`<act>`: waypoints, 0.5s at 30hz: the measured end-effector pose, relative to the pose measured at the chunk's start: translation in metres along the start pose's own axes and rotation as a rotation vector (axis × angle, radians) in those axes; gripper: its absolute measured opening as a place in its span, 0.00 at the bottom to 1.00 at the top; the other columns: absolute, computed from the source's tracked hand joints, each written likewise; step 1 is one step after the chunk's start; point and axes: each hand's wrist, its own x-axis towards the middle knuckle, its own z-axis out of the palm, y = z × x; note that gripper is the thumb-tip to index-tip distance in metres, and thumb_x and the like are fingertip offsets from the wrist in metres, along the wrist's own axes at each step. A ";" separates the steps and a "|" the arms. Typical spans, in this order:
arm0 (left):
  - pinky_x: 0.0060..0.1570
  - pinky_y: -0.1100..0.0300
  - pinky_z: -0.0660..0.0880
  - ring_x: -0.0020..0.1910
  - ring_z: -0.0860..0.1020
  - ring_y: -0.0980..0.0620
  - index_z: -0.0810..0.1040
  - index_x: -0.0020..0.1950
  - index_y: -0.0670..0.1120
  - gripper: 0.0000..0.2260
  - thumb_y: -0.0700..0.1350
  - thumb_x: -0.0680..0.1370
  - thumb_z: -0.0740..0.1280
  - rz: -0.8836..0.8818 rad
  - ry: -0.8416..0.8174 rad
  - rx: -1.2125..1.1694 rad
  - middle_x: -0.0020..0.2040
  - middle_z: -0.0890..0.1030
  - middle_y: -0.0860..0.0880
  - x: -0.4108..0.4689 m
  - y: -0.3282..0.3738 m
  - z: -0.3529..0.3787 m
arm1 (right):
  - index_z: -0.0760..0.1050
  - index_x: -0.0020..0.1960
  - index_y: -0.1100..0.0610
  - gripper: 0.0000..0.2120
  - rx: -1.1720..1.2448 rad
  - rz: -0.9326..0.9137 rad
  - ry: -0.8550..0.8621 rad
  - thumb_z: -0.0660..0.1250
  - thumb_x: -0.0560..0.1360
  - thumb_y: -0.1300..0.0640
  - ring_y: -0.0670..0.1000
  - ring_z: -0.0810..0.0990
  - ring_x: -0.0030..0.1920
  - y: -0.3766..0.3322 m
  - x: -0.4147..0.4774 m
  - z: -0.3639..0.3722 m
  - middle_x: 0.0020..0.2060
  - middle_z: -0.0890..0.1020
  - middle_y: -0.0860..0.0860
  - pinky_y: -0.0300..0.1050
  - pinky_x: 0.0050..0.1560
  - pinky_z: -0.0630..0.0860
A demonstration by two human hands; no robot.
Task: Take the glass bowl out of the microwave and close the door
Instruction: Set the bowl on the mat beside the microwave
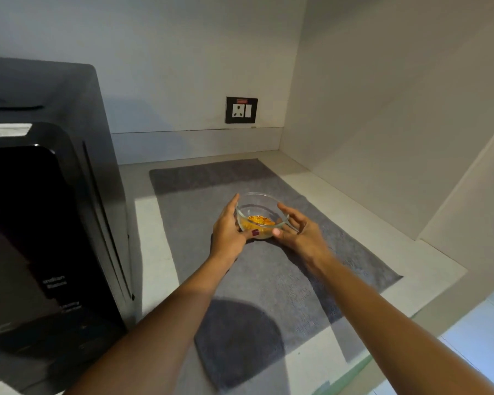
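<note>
Just below the middle of the frame the glass bowl (261,216) sat on a grey towel (268,280) spread over the pale countertop (147,252), already out of the microwave (49,209) that filled the left side. The towel was probably there to spare the counter a hot dish and keep the glass from sliding. Orange-yellow food (258,220) lay in the bottom of the bowl. The left hand (230,228) cupped the bowl's left wall, fingers along the rim and a dark-polished thumbnail pressed to the near side. The right hand (295,228) stood at the bowl's right side with fingers spread and slack, at most brushing the glass; it looked to be letting go rather than gripping. Two hands on one small bowl suggested caution over heat. The microwave door (26,238), glossy black at the left edge, appeared to stand ajar, so closing it seemed the step remaining. Pale lettering low on that door was too blurred to read, as was the white sticker (7,129) on top. A switched wall socket (241,110) sat at upper centre, unused.
</note>
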 end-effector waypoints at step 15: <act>0.62 0.41 0.75 0.73 0.65 0.42 0.55 0.76 0.55 0.39 0.29 0.72 0.67 -0.098 -0.068 -0.051 0.76 0.62 0.46 -0.022 0.019 -0.014 | 0.61 0.74 0.47 0.38 -0.590 -0.131 0.122 0.72 0.70 0.68 0.58 0.78 0.62 -0.009 -0.015 0.013 0.72 0.70 0.55 0.42 0.53 0.79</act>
